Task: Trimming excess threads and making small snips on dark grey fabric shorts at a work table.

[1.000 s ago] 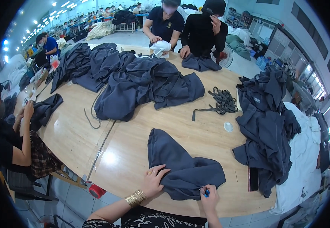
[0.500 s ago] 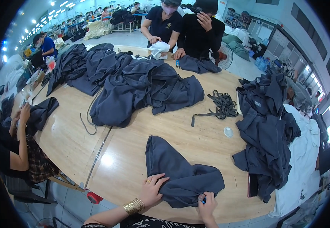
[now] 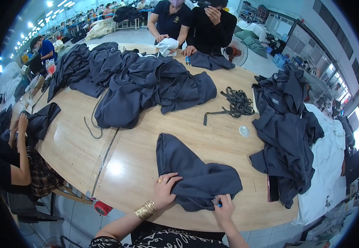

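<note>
Left hand [image 3: 166, 189] lies flat, fingers spread, pressing the dark cloth [image 3: 196, 175] near the table's [image 3: 138, 165] front edge. Right hand [image 3: 224, 207] pinches the cloth's near edge around something small and blue [image 3: 219, 203], mostly hidden. More dark clothes [image 3: 146, 82] are piled farther back.

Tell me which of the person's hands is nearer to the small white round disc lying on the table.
Right. The right hand pinches the near edge of the dark garment, below and a little left of the white disc. The left hand presses the garment farther left, so it lies farther from the disc.
</note>
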Tool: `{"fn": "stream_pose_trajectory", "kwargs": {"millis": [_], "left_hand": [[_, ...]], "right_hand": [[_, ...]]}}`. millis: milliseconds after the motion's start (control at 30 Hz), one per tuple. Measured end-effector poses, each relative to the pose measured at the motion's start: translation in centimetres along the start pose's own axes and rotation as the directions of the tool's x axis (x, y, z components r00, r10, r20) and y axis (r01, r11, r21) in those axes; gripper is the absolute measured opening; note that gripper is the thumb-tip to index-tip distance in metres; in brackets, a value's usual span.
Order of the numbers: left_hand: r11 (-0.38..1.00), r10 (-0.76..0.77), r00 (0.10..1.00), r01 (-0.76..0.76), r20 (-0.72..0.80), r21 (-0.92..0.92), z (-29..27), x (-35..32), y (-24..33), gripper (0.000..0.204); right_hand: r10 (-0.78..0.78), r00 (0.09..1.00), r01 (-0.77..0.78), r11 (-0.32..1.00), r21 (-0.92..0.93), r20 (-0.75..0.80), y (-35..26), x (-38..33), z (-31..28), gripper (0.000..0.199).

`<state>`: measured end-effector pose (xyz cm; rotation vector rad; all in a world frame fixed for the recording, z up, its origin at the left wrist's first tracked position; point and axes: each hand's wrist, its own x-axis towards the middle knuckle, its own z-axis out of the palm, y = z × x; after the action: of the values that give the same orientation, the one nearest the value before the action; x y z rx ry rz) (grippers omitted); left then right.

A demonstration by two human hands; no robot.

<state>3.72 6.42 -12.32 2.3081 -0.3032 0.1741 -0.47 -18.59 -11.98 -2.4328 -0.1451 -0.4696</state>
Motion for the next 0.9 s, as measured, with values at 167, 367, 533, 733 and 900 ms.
{"fn": "stream_pose_trajectory", "kwargs": {"millis": [167, 367, 533, 733, 900], "left_hand": [[0.953, -0.016, 1.000, 0.015, -0.001, -0.301, -3.6, 2.6, 0.8, 0.050], [0.979, -0.138, 0.985, 0.152, 0.101, -0.139, -6.9, 1.7, 5.6, 0.038], [0.590, -0.248, 0.737, 0.629, 0.629, -0.505, -5.2, 0.7, 5.4, 0.034], [0.219, -0.229, 0.860, 0.502, 0.456, -0.837, -4.3, 1.6, 6.5, 0.033], [0.219, -0.239, 0.903, 0.409, 0.358, -0.886, -3.7, 2.1, 7.9, 0.034]], "right_hand": [[0.018, 0.979, 0.016, 0.986, 0.165, -0.203, -2.3, 4.1, -3.5, 0.025], [-0.010, 0.905, 0.068, 0.990, 0.122, -0.426, -4.7, 6.1, -7.1, 0.023], [0.215, 0.957, -0.148, 0.939, 0.309, -0.195, -5.5, 6.3, -6.4, 0.018], [-0.020, 0.998, -0.004, 0.905, 0.426, 0.052, -8.1, 6.6, -6.3, 0.031], [-0.049, 0.995, -0.006, 0.852, 0.523, 0.092, -8.8, 6.1, -5.0, 0.032]]}}
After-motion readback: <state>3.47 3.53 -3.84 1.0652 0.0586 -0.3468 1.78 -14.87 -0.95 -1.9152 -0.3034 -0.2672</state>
